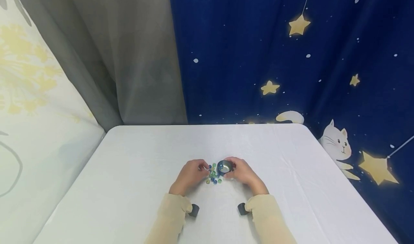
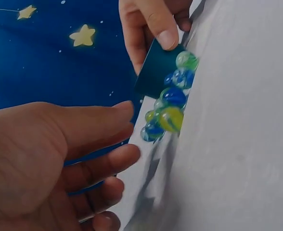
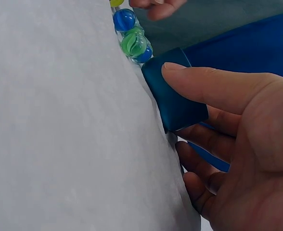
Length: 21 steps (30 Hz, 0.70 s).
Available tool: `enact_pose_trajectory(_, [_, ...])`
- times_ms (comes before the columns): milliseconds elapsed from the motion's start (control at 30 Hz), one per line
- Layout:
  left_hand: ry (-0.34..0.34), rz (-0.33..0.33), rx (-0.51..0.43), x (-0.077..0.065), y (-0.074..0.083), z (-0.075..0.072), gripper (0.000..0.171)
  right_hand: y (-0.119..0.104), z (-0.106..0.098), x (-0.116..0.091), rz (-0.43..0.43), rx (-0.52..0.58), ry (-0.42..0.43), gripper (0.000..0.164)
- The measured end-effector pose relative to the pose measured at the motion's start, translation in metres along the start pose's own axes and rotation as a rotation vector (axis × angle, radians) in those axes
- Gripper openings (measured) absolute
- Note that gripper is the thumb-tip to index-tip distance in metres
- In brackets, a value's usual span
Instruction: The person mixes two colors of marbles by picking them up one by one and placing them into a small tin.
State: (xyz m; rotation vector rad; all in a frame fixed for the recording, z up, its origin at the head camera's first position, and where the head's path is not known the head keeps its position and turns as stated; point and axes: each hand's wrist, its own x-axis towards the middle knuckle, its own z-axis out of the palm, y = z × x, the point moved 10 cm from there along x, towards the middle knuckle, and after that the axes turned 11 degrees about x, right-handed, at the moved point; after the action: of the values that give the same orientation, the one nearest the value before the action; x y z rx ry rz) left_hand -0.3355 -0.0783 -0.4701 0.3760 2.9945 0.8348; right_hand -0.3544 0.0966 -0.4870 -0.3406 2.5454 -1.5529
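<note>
A small teal cup (image 1: 225, 169) with a shiny inside stands on the white table, and my right hand (image 1: 243, 171) holds it, thumb on the near side and fingers around the far side. At least one blue marble (image 1: 221, 166) shows inside it. Left of the cup lies a cluster of glass marbles (image 2: 173, 97) in blue, green and yellow. Beside this cluster is my left hand (image 1: 191, 173), its fingers loosely bent; I see no marble between them in the left wrist view. The right wrist view shows the thumb against the cup's wall (image 3: 173, 103).
A white cloth covers the table (image 1: 145, 154), whose far edge meets a grey curtain (image 1: 145, 57) and a dark blue curtain (image 1: 233, 57) with stars. Black wrist devices (image 1: 194, 210) sit at both cuffs, close to the tabletop.
</note>
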Motion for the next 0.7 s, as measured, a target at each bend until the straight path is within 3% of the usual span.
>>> enact_pose_trajectory(200, [-0.075, 0.021, 0.021, -0.002, -0.002, 0.006, 0.007, 0.0, 0.0, 0.0, -0.001, -0.006, 0.001, 0.055])
enact_pose_trajectory(433, [-0.168, -0.004, 0.031, -0.004, -0.004, 0.015, 0.016, 0.0, 0.001, -0.001, 0.006, -0.004, -0.002, 0.055])
enact_pose_trajectory(700, [-0.188, -0.011, 0.047, -0.005, -0.004, 0.018, 0.019, 0.001, 0.001, -0.001, 0.005, -0.003, -0.002, 0.055])
